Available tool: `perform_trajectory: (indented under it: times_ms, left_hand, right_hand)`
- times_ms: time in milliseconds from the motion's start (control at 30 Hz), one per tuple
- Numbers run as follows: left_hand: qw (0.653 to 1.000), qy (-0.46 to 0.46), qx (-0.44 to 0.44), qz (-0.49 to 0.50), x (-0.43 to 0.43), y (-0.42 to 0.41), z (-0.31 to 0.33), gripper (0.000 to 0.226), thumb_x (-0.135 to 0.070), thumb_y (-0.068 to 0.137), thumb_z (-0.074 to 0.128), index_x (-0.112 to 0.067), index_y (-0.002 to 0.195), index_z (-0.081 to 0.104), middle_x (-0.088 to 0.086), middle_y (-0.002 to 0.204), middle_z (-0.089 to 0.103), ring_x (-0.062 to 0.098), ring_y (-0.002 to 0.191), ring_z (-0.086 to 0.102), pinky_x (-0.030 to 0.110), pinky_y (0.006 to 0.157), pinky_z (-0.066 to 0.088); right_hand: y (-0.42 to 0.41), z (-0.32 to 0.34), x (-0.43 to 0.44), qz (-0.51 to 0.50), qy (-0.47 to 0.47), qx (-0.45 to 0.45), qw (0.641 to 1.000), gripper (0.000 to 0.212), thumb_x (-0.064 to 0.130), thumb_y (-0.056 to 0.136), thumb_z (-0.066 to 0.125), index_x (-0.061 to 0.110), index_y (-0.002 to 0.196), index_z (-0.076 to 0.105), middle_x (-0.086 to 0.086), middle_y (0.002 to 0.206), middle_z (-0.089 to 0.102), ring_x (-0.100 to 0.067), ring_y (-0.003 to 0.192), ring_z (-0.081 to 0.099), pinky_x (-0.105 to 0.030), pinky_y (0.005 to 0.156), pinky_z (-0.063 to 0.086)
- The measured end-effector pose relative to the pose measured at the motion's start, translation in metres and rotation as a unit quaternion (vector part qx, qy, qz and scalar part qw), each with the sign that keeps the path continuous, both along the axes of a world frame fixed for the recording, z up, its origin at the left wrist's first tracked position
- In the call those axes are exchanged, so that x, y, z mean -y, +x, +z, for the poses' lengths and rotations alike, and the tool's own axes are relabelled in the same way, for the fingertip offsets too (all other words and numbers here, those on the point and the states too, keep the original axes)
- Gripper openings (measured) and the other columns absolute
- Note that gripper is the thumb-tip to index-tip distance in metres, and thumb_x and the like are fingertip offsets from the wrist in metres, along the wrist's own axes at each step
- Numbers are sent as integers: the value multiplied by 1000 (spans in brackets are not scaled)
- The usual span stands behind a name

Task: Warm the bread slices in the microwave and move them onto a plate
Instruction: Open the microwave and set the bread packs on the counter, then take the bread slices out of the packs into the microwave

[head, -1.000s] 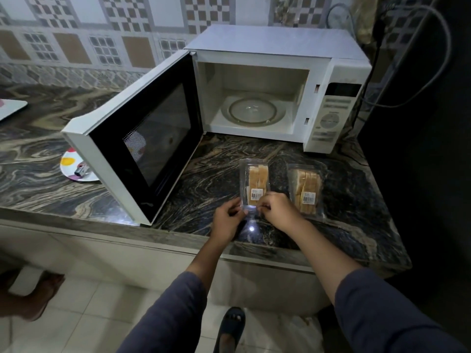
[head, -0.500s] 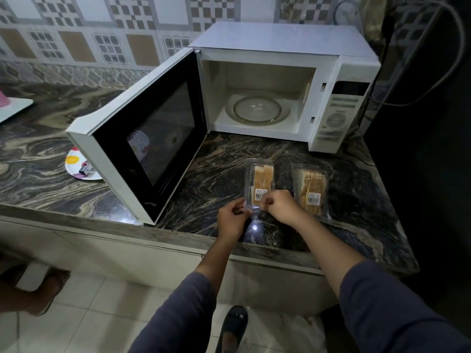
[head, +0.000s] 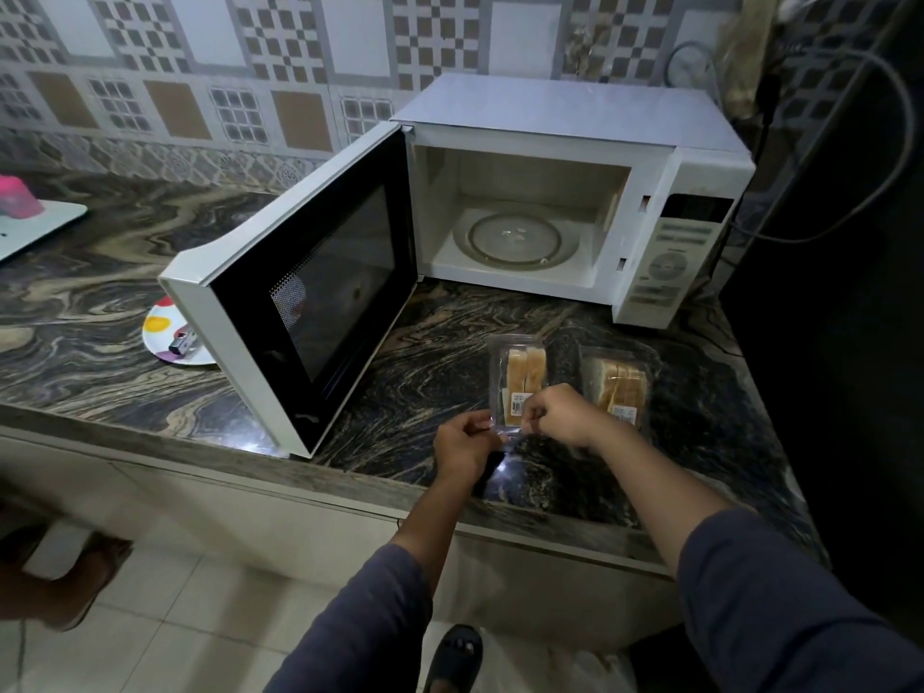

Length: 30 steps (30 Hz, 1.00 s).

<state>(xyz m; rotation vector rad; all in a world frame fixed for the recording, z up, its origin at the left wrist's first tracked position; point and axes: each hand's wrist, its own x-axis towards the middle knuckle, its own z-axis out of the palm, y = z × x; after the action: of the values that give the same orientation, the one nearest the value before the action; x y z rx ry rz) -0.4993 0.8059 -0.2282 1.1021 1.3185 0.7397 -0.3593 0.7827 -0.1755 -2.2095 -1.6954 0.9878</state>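
Plastic wrap is the risk. Near the counter's [head: 425, 352] front edge, the left hand [head: 467, 445] and right hand [head: 560, 415] each pinch the near end of the closer bread pack [head: 520, 372], which lies flat beside a second pack [head: 620, 387]. A hard tug could split it and spill slices floorward. Behind, the microwave [head: 550, 117] stands open. Since a second ago the right hand has crept over the label; the pack lies where it did.

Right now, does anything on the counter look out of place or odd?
Only the patterned plate, partly behind the open microwave door: a small metallic object lies on it. Left hand and right hand pinch the bread pack; nothing looks spilled.
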Motion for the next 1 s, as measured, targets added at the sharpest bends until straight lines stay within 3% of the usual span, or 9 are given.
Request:
perform_trajectory:
  times_ms: [100, 233, 333, 433, 533, 667, 733, 867, 1000]
  left_hand:
    - [1000, 11, 10, 1, -2, -1, -3, 40, 16, 70, 70, 8, 109, 61, 14, 96, 62, 22, 88, 60, 35, 90, 51]
    - [1000, 29, -2, -13, -2, -2, -5, 42, 13, 72, 70, 5, 112, 61, 8, 94, 62, 11, 74, 59, 13, 72, 51]
    - [996, 58, -50, -40, -3, -4, 1, 38, 1, 71, 75, -4, 107, 64, 9, 101, 68, 18, 90, 62, 27, 84, 51]
    - [989, 115, -85, -30, -16, -3, 16, 41, -6, 79, 70, -5, 118, 57, 8, 111, 64, 21, 102, 60, 26, 86, 46]
    - [981, 185, -50, 13, -42, 9, 47, 39, -15, 92, 54, -6, 129, 50, 13, 128, 54, 23, 116, 53, 27, 95, 40]
    - [957, 278, -4, -81, -74, 39, 91, 43, -29, 97, 46, -12, 136, 43, 4, 137, 47, 15, 128, 43, 30, 108, 35]
    - [939, 318, -28, -126, -86, 51, 98, 38, -33, 96, 46, -13, 129, 51, 5, 130, 54, 15, 121, 49, 29, 101, 40]
    - [940, 313, 18, -134, -100, 59, 97, 23, -33, 96, 48, -15, 97, 62, 1, 90, 63, 7, 81, 56, 16, 66, 41]
    - [947, 291, 54, -123, -110, 57, 95, 30, -35, 95, 49, -8, 94, 63, -1, 74, 57, 8, 67, 51, 19, 58, 40]
  right_hand:
    - [-1, 12, -3, 7, 10, -22, 1000, 20, -1, 86, 52, 9, 91, 70, 1, 94, 57, -16, 93, 51, -25, 79, 39]
    - [5, 49, -11, 1, 78, -61, 995, 9, 12, 86, 62, 14, 89, 71, 0, 93, 63, -18, 91, 57, -30, 83, 43]
    - [14, 74, -17, -7, 146, -42, 988, 6, 13, 84, 66, 17, 81, 69, 7, 77, 62, -13, 82, 58, -28, 78, 44]
    - [21, 89, -25, -35, 229, -17, 973, 7, 15, 85, 64, 17, 82, 70, 0, 84, 66, -14, 83, 60, -28, 77, 47]
    - [30, 99, -36, -51, 292, 29, 955, 12, 16, 86, 61, 11, 88, 73, -2, 89, 68, -13, 81, 59, -27, 75, 47]
    - [40, 104, -50, -77, 336, 38, 938, 12, 16, 85, 63, 12, 89, 73, -2, 92, 69, -15, 84, 61, -29, 79, 50]
    - [40, 101, -55, -113, 369, 28, 922, 12, 15, 84, 63, 12, 91, 73, -4, 95, 69, -16, 85, 61, -25, 77, 47]
    - [31, 79, -54, -277, 426, -63, 859, 21, 11, 88, 58, 9, 108, 64, -7, 111, 63, -14, 97, 57, -23, 84, 45]
    - [2, 45, -39, -409, 419, -128, 801, 28, 9, 90, 55, 9, 118, 52, -8, 120, 55, -15, 100, 54, -26, 83, 46]
